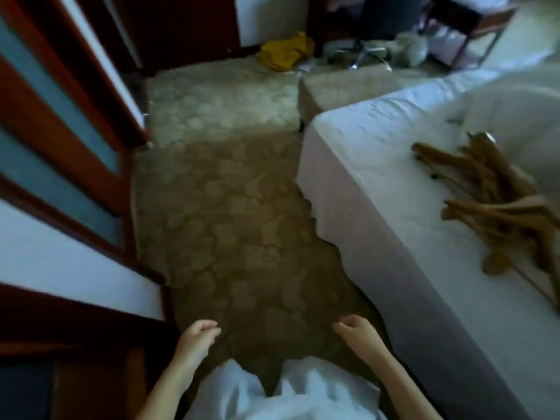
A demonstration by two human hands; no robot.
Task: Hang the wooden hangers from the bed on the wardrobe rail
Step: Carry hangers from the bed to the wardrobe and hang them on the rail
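A heap of several wooden hangers [497, 201] lies on the white bed [363, 153] at the right edge of the view. The wardrobe [60, 131] with dark red-brown frames and pale panels stands along the left; its rail is out of sight. My left hand [198, 336] hangs low at the bottom centre, fingers loosely curled and holding nothing. My right hand [359, 331] is beside it, nearer the bed, fingers also loosely curled and holding nothing. Both hands are well short of the hangers. The picture is blurred.
A patterned carpet [230, 213] runs between wardrobe and bed. A beige ottoman [339, 89] sits past the bed's corner. Farther back lie a yellow cloth [286, 50], a chair base [363, 54] and a dark-framed table [472, 22].
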